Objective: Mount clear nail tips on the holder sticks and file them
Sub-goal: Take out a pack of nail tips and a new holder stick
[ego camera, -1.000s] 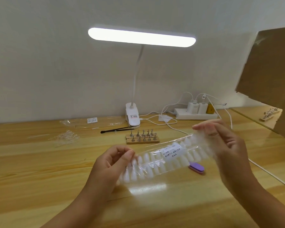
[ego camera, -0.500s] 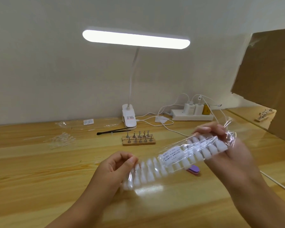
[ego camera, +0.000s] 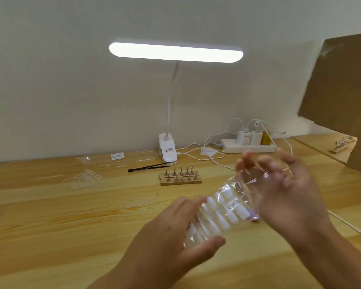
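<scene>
A clear plastic bag of nail tips (ego camera: 219, 215) hangs above the desk between both hands. My left hand (ego camera: 175, 232) grips its lower end between thumb and fingers. My right hand (ego camera: 283, 192) pinches the crinkled open top end; its fingers are blurred by motion. A purple nail file block (ego camera: 253, 216) peeks out on the desk behind the bag. Two wooden bases with several metal holder sticks (ego camera: 180, 177) stand further back at the middle. A heap of loose clear tips (ego camera: 83, 180) lies at the left.
A clip-on desk lamp (ego camera: 168, 151) stands at the back with a black brush (ego camera: 147, 167) in front of it. A power strip (ego camera: 248, 146) with chargers and white cables lies at the back right. An empty clear bag (ego camera: 117, 157) lies back left. A cardboard panel (ego camera: 342, 97) stands at right.
The bag has swung from lying across to pointing away from me. My right hand rose to its top end and my left hand shifted its grip on the lower end.
</scene>
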Motion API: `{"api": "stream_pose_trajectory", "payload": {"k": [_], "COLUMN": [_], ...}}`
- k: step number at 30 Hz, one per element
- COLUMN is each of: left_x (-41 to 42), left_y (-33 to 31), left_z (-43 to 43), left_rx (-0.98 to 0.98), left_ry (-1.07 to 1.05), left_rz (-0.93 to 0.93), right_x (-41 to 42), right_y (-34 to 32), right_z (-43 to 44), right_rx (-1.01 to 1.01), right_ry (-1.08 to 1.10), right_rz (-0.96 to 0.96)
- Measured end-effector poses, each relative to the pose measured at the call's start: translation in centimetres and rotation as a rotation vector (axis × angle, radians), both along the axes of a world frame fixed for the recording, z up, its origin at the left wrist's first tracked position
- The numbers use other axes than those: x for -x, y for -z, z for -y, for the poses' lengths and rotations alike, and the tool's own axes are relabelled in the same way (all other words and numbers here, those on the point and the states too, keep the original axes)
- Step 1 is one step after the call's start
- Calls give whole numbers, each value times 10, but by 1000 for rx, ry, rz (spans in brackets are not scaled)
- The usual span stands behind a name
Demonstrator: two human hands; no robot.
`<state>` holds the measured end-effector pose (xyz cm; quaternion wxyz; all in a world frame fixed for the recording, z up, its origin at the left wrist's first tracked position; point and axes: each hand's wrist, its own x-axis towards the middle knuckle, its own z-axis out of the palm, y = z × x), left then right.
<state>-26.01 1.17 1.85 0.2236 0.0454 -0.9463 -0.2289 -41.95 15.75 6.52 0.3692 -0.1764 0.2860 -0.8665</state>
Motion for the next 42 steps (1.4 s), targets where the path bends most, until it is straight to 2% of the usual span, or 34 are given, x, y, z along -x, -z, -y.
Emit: {"api": "stream_pose_trajectory", "payload": {"k": [1,3,4,6,8,12,14,18,22,24,27,31,34,37,40,42], "left_x": [-1,-3,-3,-3,-2,-1,-1,-5,-9,-10,-12,-12,-11,-9,-17,-28], "left_y": [-2,-4,-5,-8,-3,-2,-3,-9,-23,-32,-31,-37,-48,-60,-74,-79], "left_z": [4,10,13,18,18,18,18,17,13,8,5,12,17,41,82,108], "left_rx": [74,273,375,505,584,565,529,456,310,233,4,-268,-669,-1058,-1269,-1316], "left_ry": [-45,-116,-161,-198,-187,-193,-201,-213,-167,-166,-115,99,94,-47,-126,-136], "left_rz": [-7,15,37,52,-48,-35,-33,3,-161,-100,24,-5,-208,-510,-773,-884], "right_x": [7,17,20,23,25,19,16,1,-17,-26,-36,-40,-36,-28,-16,-7], "right_y": [-2,-2,0,5,12,19,21,24,28,29,30,32,33,35,35,34], "right_z": [-3,-7,-7,-5,-2,0,2,8,13,13,12,14,15,17,18,17], "right_rx": [-68,-307,-422,-567,-663,-820,-783,-631,-511,-470,-422,-324,-194,-167,-245,-258], "right_ry": [99,267,319,333,244,78,29,-45,-146,-209,-237,-221,-221,-154,22,92], "right_rz": [-68,-385,-542,-708,-772,-878,-868,-728,-689,-741,-809,-793,-580,-404,-429,-435]}}
